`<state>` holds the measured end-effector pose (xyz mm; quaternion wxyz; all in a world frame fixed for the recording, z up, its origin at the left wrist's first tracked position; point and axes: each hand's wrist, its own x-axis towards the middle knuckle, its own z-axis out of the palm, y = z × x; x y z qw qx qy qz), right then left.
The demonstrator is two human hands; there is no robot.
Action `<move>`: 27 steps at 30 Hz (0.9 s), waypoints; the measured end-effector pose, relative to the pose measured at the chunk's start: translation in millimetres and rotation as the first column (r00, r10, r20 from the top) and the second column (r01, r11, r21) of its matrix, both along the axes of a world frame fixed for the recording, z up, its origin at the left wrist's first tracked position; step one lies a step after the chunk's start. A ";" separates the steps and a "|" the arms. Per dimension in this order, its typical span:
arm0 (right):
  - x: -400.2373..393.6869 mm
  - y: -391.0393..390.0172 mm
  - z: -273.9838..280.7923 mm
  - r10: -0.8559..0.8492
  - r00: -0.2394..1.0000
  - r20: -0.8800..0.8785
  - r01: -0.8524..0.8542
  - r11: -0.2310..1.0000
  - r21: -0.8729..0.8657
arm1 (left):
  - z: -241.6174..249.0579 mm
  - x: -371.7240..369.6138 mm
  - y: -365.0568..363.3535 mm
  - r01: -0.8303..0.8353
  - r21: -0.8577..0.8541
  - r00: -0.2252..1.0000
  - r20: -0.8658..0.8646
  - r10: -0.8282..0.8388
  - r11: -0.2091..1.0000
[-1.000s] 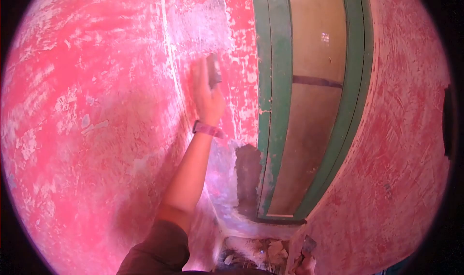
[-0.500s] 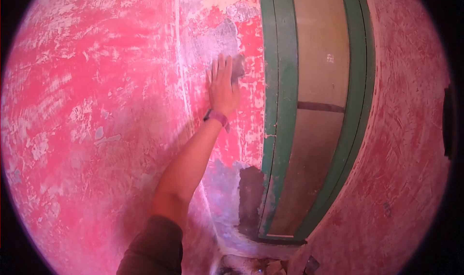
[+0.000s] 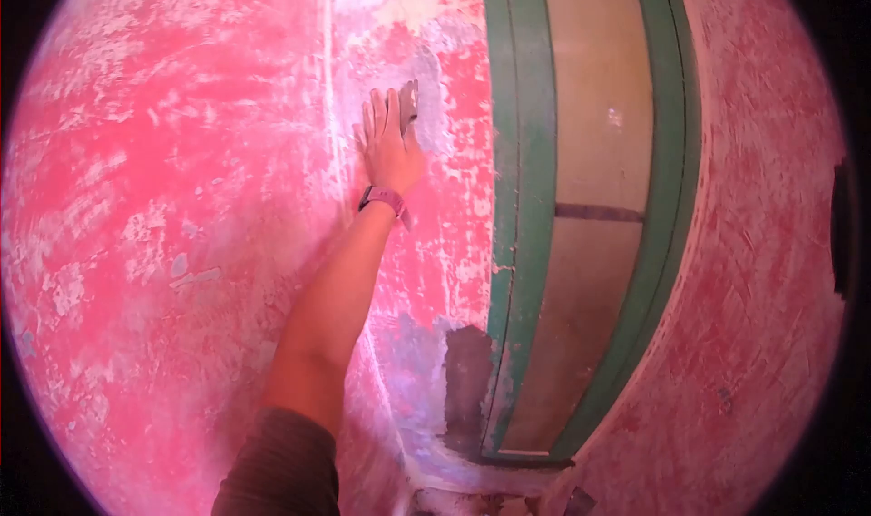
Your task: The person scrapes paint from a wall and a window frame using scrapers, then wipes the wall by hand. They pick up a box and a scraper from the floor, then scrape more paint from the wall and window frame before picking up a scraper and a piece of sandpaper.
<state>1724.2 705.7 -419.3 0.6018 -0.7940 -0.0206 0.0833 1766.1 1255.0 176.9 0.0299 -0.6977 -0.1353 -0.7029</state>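
Observation:
My left hand [image 3: 392, 148] reaches up to the pink wall [image 3: 454, 244], its back towards me and a banded watch [image 3: 383, 198] on the wrist. Long fingers lie nearly flat against the wall. Between thumb and forefinger sits a dark, flat piece [image 3: 410, 106], which looks like folded sandpaper, though its kind is not certain. It rests on a grey, worn patch [image 3: 431, 76] where the pink paint is gone. My right hand is out of sight.
Right of the hand stands a green frame [image 3: 529, 198] with a beige panel [image 3: 599, 98]. A wall corner runs down just left of the hand. Below are a dark bare patch [image 3: 466, 380] and some debris [image 3: 508, 505] at the bottom.
My left hand has shifted left and slightly up across the wall, carrying the dark flat piece onto the grey patch. The view has shifted a little as well.

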 end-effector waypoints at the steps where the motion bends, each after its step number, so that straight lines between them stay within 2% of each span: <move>1: -2.1 -2.3 -1.6 -0.008 1.000 0.001 0.008 1.000 0.009 | -17.0 0.1 -9.9 -0.017 0.057 0.997 -0.071 0.021 0.998; 3: -5.4 -5.1 -3.8 -0.018 1.000 0.017 0.017 0.999 0.036 | -57.0 -2.1 -29.9 -0.037 0.183 0.976 -0.206 0.075 0.982; 4: -7.3 -5.9 -2.7 -0.020 0.999 0.025 0.019 0.999 0.050 | -76.2 -0.6 -35.7 -0.047 0.253 0.936 -0.328 0.131 0.966; 7: -5.6 1.7 13.3 -0.015 0.998 0.068 0.007 0.994 0.111 | -99.1 -0.2 -47.8 0.059 0.332 0.891 -0.443 0.100 0.941; 10: 0.1 19.1 51.3 -0.001 0.994 0.109 -0.018 0.986 0.168 | -85.1 21.0 -45.0 0.265 0.211 0.961 -0.145 -0.238 0.941; 13: 18.6 50.8 117.5 0.043 0.963 0.267 -0.121 0.951 0.284 | -74.8 37.0 -51.5 0.083 0.249 0.996 -0.045 -0.074 0.965; 16: 46.2 91.2 191.3 0.068 0.887 0.458 -0.265 0.885 0.382 | -79.1 36.9 -54.5 0.054 0.295 0.997 -0.060 -0.038 0.954; 17: 45.7 101.1 223.5 0.111 0.953 0.282 -0.223 0.886 0.406 | -81.1 37.9 -54.3 0.053 0.303 0.997 -0.071 -0.033 0.952; 18: 64.8 121.1 221.1 0.074 0.900 0.429 -0.286 0.843 0.455 | -82.8 37.7 -54.5 0.049 0.312 0.997 -0.077 -0.026 0.949; 20: 76.5 165.9 280.0 0.026 0.822 0.569 -0.341 0.823 0.455 | -83.2 36.8 -54.4 0.033 0.335 0.997 -0.072 -0.010 0.941; 23: 86.8 225.7 341.7 -0.073 0.713 0.698 -0.306 0.863 0.402 | -83.1 33.0 -55.5 0.030 0.347 0.996 -0.090 0.001 0.937; 25: 102.5 265.0 350.5 -0.131 0.620 0.773 -0.271 0.889 0.368 | -82.1 32.3 -54.5 0.039 0.358 0.996 -0.090 -0.007 0.933; 27: 110.0 284.8 341.9 -0.088 0.435 0.896 -0.249 0.944 0.214 | -82.3 31.3 -53.5 0.047 0.361 0.996 -0.092 -0.015 0.931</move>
